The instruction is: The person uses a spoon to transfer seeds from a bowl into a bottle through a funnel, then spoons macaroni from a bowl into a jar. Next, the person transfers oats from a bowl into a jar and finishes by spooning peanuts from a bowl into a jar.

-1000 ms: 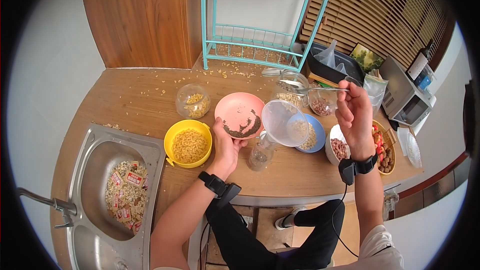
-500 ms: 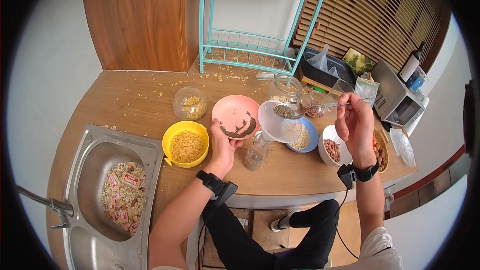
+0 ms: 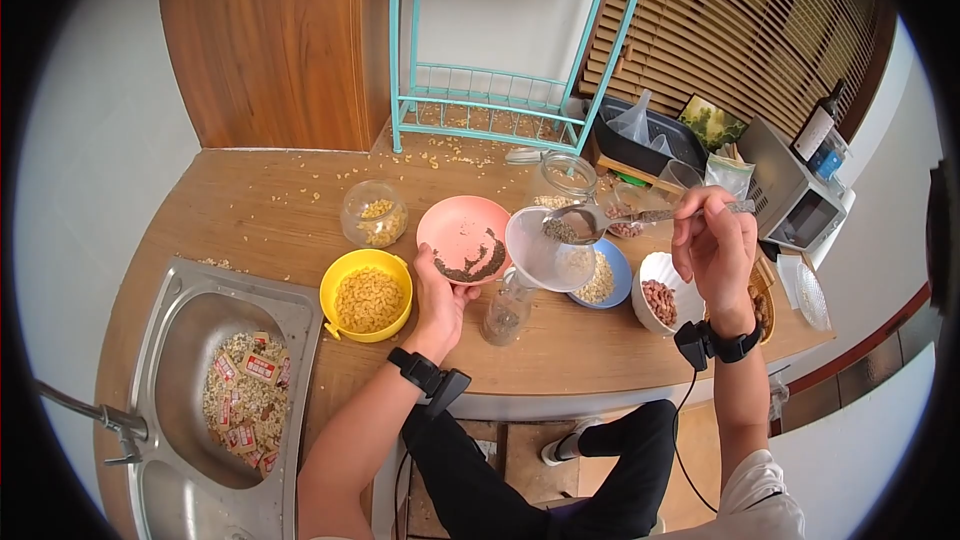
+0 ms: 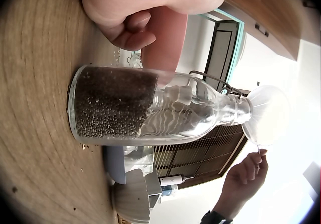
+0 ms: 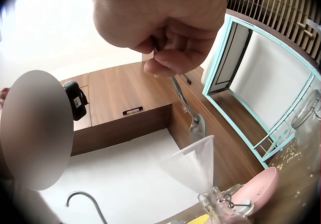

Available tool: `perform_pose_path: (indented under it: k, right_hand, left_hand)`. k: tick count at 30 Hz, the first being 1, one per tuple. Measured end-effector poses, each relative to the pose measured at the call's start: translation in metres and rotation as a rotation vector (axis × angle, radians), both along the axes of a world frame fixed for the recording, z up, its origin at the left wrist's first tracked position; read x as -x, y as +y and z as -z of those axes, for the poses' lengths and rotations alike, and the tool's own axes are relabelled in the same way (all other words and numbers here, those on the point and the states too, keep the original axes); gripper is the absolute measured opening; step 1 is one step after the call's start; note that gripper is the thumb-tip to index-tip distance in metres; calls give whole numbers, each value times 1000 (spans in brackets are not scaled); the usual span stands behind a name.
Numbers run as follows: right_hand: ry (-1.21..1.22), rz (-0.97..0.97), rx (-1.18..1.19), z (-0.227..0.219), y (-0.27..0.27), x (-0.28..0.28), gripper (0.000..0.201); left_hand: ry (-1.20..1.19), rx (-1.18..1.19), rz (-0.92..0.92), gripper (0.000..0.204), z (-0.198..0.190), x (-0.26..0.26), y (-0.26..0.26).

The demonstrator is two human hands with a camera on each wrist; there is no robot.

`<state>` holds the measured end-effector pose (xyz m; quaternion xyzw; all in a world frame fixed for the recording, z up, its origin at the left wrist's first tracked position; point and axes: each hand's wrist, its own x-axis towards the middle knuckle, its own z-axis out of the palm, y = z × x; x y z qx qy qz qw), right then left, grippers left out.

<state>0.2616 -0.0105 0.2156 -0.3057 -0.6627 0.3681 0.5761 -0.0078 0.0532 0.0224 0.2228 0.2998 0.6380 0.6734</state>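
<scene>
My left hand (image 3: 438,305) grips the edge of a pink plate (image 3: 455,223), tilted, with dark seeds gathered along its near side. In my right hand (image 3: 722,255), a metal spoon (image 3: 655,216) is pinched by its handle. Its bowl carries dark seeds above the mouth of a clear plastic funnel (image 3: 538,262). The funnel sits in the neck of a glass bottle (image 3: 505,320), upright on the counter. In the left wrist view, dark seeds (image 4: 110,103) fill roughly the lower half of the bottle.
Left of the plate are a yellow bowl (image 3: 405,292) of pasta and a round glass jar (image 3: 358,202). To the right stand a blue plate (image 3: 620,275) of oats and a white bowl (image 3: 645,275) of peanuts. A sink (image 3: 165,360) lies at left, a turquoise rack (image 3: 480,130) behind.
The spoon in my right hand has come down and toward me, from beside the glass jar at the back to over the funnel. My left hand keeps holding the pink plate.
</scene>
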Motion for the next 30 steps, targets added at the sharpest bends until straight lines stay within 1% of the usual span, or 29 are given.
perform_pose_path:
  k: [4, 7, 9, 10, 12, 13, 15, 17, 20, 21, 23, 25, 29, 30]
  right_hand:
    - [-5, 4, -49, 8, 3, -6, 36]
    - [82, -34, -59, 18, 11, -10, 36]
    - [235, -120, -41, 26, 20, -13, 35]
    - [246, -118, -39, 30, 24, -13, 35]
    - [408, -137, 38, 38, 32, -9, 34]
    - [417, -138, 40, 42, 37, -8, 34]
    - [558, -202, 125, 51, 48, -6, 32]
    - [588, -214, 137, 62, 56, -3, 31]
    - [668, -275, 220, 77, 68, -1, 29]
    - [671, -278, 217, 83, 72, 1, 29]
    - [761, -270, 294, 93, 78, 7, 29]
    - [762, -247, 315, 101, 84, 15, 28]
    - [772, -208, 368, 116, 89, 29, 24]
    - [759, -164, 380, 117, 89, 34, 23]
  left_hand:
    - [0, 12, 6, 55, 3, -1, 2]
    - [11, 29, -7, 57, -2, -2, 0]
    - [-6, 67, -9, 58, -8, -4, -2]
    - [4, 70, -9, 58, -12, -5, -4]
    - [25, 84, -41, 60, -19, -8, -6]
    - [34, 86, -43, 60, -19, -7, -5]
    - [16, 48, -26, 61, -15, -6, -5]
    - [23, 41, -21, 61, -10, -6, -3]
    - [27, 48, -17, 62, -11, -6, -3]
    - [28, 63, -18, 61, -12, -7, -3]
    - [37, 61, -36, 61, -16, -9, -5]
    - [46, 60, -53, 61, -16, -9, -5]
    - [29, 30, -24, 61, -6, -5, -1]
    - [22, 27, -11, 61, -4, -4, -1]
